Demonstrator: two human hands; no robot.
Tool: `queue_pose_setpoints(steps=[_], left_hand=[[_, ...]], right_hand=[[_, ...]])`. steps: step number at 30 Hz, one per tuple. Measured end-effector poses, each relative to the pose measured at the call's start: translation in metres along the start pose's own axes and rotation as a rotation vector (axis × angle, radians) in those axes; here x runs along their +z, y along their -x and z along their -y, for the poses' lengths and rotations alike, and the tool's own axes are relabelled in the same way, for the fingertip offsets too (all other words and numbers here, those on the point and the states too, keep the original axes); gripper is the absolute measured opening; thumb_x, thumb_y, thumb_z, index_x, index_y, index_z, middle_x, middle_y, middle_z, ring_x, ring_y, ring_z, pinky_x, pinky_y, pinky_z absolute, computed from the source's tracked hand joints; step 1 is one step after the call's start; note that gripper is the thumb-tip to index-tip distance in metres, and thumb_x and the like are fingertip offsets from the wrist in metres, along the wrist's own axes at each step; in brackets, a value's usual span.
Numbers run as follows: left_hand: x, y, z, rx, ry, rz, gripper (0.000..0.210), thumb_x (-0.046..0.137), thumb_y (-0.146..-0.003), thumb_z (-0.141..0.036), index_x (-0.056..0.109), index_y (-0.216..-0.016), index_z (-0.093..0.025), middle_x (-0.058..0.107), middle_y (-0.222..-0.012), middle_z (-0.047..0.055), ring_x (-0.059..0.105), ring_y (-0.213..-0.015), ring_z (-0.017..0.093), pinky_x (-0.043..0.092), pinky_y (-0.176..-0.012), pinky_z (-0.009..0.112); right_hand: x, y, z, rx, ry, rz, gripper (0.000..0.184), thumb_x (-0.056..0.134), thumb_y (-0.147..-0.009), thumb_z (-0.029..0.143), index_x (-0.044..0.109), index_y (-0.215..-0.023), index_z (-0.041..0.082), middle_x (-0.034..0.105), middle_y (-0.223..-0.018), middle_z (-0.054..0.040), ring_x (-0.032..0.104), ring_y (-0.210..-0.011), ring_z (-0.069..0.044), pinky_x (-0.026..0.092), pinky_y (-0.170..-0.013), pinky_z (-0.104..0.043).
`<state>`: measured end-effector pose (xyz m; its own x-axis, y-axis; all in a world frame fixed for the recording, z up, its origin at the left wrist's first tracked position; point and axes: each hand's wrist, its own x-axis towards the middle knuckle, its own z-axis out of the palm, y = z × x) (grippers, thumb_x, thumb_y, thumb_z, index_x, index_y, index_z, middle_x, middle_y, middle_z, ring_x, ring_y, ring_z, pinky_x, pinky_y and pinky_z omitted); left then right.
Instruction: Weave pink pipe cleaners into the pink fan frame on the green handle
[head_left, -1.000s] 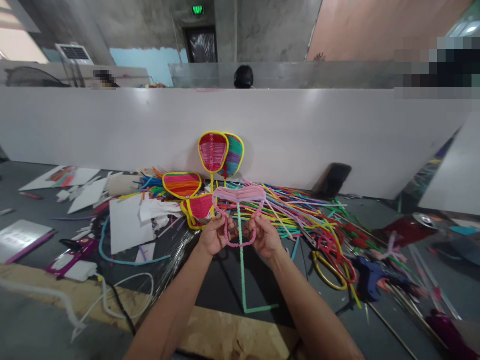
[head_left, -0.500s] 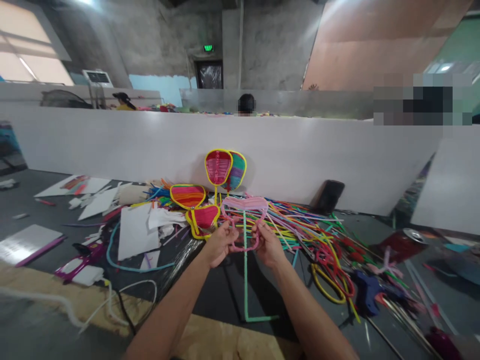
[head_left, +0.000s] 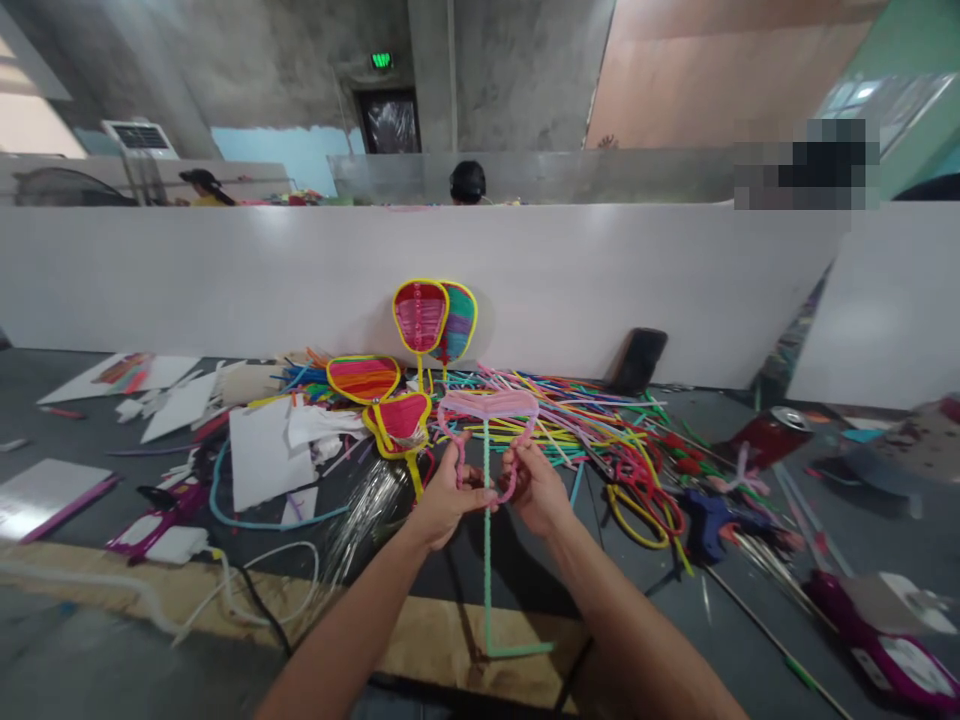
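Both hands hold a pink pipe-cleaner frame [head_left: 489,404], its upper band filled with pink strands and its lower part an open loop. A green pipe-cleaner stem [head_left: 487,575] runs down its middle and bends to the right at the bottom. My left hand [head_left: 448,500] is closed on the loop's left side, its thumb reaching across to the stem. On the right side of the loop, my right hand [head_left: 538,488] pinches the pink edge. Behind stand fan-shaped pieces with yellow rims, one red and pink [head_left: 421,316], another teal and purple [head_left: 460,325].
Loose coloured pipe cleaners [head_left: 570,420] spread behind my hands. At right are a phone [head_left: 638,360], a red can [head_left: 772,437] and a blue glue gun [head_left: 709,522]. White paper [head_left: 268,455] lies left. A white partition [head_left: 300,275] crosses the back, with people beyond.
My left thumb has moved right, across the loop to the green stem. The held piece has come slightly nearer me. The camera view has shifted, bringing more of the table's right side into sight.
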<state>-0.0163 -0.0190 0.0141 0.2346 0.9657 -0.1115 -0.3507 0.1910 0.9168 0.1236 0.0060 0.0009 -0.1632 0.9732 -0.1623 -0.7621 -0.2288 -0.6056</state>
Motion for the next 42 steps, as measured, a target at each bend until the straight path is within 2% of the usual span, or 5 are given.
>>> queue_pose_setpoints(steps=[11, 18, 23, 30, 42], left_hand=[[-0.005, -0.003, 0.008, -0.031, -0.027, -0.023, 0.101, 0.077, -0.06, -0.012, 0.02, -0.141, -0.027, 0.057, -0.076, -0.003, 0.06, -0.063, 0.012, 0.053, -0.066, 0.03], [0.004, -0.003, 0.014, -0.054, -0.028, -0.013, 0.101, 0.077, -0.06, -0.013, 0.017, -0.141, -0.025, 0.058, -0.076, -0.003, 0.058, -0.066, 0.011, 0.051, -0.068, 0.029], [0.007, -0.004, 0.016, -0.01, -0.012, -0.041, 0.103, 0.078, -0.057, -0.012, 0.018, -0.14, -0.025, 0.059, -0.079, -0.003, 0.058, -0.071, 0.011, 0.05, -0.072, 0.028], [0.009, -0.003, 0.018, -0.017, -0.051, -0.067, 0.102, 0.077, -0.056, -0.011, 0.02, -0.139, -0.025, 0.058, -0.081, -0.003, 0.057, -0.072, 0.01, 0.047, -0.072, 0.025], [0.007, -0.006, 0.02, -0.008, -0.124, -0.037, 0.099, 0.076, -0.058, -0.012, 0.021, -0.139, -0.026, 0.055, -0.083, -0.004, 0.058, -0.072, 0.009, 0.046, -0.071, 0.024]], right_hand=[[-0.021, -0.004, -0.001, 0.066, 0.036, 0.035, 0.029, 0.073, -0.068, 0.038, 0.067, -0.09, 0.02, 0.072, -0.078, -0.0012, 0.06, -0.059, -0.011, 0.046, -0.052, -0.021], [-0.024, -0.006, -0.003, -0.027, 0.086, -0.045, 0.032, 0.079, -0.062, 0.038, 0.068, -0.086, 0.021, 0.069, -0.071, 0.0014, 0.057, -0.057, -0.008, 0.044, -0.052, -0.017], [-0.022, -0.004, -0.005, -0.034, 0.101, -0.021, 0.033, 0.078, -0.063, 0.04, 0.068, -0.087, 0.02, 0.068, -0.073, 0.0003, 0.055, -0.057, -0.008, 0.043, -0.05, -0.018], [-0.021, -0.005, -0.011, -0.075, 0.134, -0.055, 0.033, 0.079, -0.06, 0.042, 0.066, -0.078, 0.017, 0.058, -0.056, 0.0047, 0.043, -0.044, -0.005, 0.035, -0.041, -0.016], [-0.025, -0.005, -0.007, -0.074, 0.131, -0.056, 0.035, 0.078, -0.062, 0.043, 0.066, -0.084, 0.018, 0.062, -0.063, 0.0022, 0.044, -0.047, -0.006, 0.035, -0.044, -0.018]])
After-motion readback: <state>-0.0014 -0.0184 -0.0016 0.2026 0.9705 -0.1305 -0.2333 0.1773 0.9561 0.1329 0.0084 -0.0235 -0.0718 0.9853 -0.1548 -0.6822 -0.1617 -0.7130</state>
